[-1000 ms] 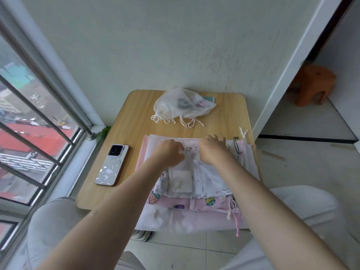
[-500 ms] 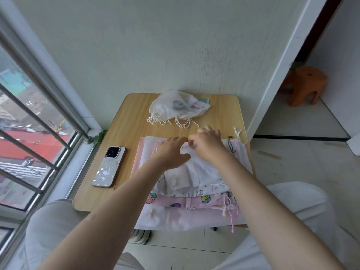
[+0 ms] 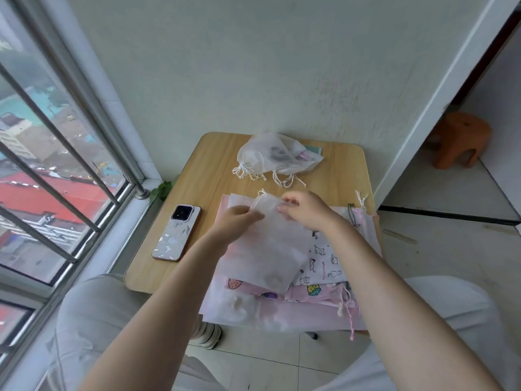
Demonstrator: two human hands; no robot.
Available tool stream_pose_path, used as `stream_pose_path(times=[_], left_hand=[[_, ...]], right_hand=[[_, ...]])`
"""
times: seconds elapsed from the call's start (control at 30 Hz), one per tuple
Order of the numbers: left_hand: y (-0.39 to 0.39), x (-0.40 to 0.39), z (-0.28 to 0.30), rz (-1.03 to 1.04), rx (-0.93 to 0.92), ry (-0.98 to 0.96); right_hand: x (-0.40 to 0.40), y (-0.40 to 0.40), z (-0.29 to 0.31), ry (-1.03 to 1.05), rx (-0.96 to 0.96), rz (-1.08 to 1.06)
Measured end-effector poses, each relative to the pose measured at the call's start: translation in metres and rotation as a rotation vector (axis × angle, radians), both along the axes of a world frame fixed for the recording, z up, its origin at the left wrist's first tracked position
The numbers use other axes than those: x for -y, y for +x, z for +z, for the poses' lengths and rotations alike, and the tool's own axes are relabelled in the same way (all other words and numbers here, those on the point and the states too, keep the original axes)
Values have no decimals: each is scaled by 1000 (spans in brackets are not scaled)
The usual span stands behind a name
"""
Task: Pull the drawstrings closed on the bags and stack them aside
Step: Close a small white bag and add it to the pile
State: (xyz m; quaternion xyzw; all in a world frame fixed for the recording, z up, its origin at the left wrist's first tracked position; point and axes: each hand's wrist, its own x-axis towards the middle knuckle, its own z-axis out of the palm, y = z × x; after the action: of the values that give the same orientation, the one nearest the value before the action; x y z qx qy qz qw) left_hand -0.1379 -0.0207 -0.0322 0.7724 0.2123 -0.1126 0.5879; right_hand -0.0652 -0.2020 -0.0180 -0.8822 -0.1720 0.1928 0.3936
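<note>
1. Both hands are up at the mouth of the sheer white bag (image 3: 267,246), which lies on top of the flat pile of bags (image 3: 332,294) at the near side of the table (image 3: 214,165). The left hand (image 3: 235,222) has its grip pinched on the gathered top edge at about ten o'clock of the bag; the right hand (image 3: 306,208) pinches the same edge at about one o'clock.
2. Risk one: that fabric looks thin and slippery. If the pull comes mostly from one side, I reckon the mouth bunches unevenly and stays half open.
3. Risk two: the cord end (image 3: 261,192) pokes out just past the left fingers. A sharp tug could run it through the channel.
4. Risk three: the pile hangs over the near table edge. Dragging the top bag could slide the lower ones to the floor.
5. The closed bags (image 3: 277,155) sit at twelve o'clock, their cords trailing; a careless toss could tangle them. The phone (image 3: 176,232) at nine o'clock is well apart.
</note>
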Motion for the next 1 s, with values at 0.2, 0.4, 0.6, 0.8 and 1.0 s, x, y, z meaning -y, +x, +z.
stream_pose_path(times=[0.2, 0.4, 0.6, 0.8, 1.0], left_hand=[[-4, -21, 1, 213, 112, -181], [-5, -46, -8, 602, 241, -972], [-14, -50, -29, 790, 271, -1201], [-23, -52, -38, 817, 277, -1142], [-31, -44, -44, 654, 175, -683]], right_hand=[[-44, -16, 0, 9, -38, 135], [-41, -20, -5, 28, 5, -20], [-24, -25, -20, 32, -13, -237], [-9, -29, -36, -21, -99, -319], [-6, -33, -51, 532, -425, -460]])
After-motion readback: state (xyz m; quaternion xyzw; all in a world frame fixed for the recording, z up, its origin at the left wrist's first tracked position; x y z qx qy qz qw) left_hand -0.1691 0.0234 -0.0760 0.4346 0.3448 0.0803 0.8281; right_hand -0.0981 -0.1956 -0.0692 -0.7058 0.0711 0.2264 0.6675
